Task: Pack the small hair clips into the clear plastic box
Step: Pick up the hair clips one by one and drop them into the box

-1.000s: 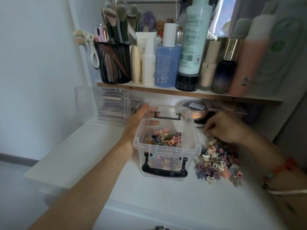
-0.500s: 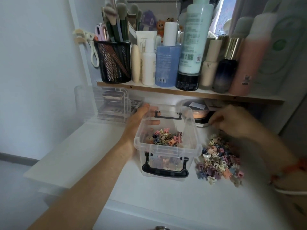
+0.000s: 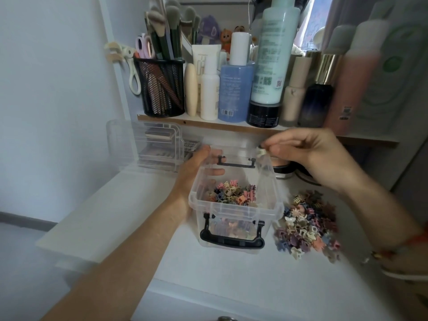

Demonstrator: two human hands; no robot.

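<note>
Here, left hand [image 3: 196, 169] grips clear plastic box [image 3: 234, 208] by its far wall. Above the rim, right hand [image 3: 309, 156] pinches 1 cream hair clip [image 3: 261, 151].

Soft, dim daylight; wide-angle edge distortion; slight motion blur throughout.

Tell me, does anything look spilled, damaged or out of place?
Nothing stands out. The clear plastic box stands upright, gripped by the left hand; loose clips lie piled beside it, simply unpacked; the right hand pinches one pale clip.
</note>
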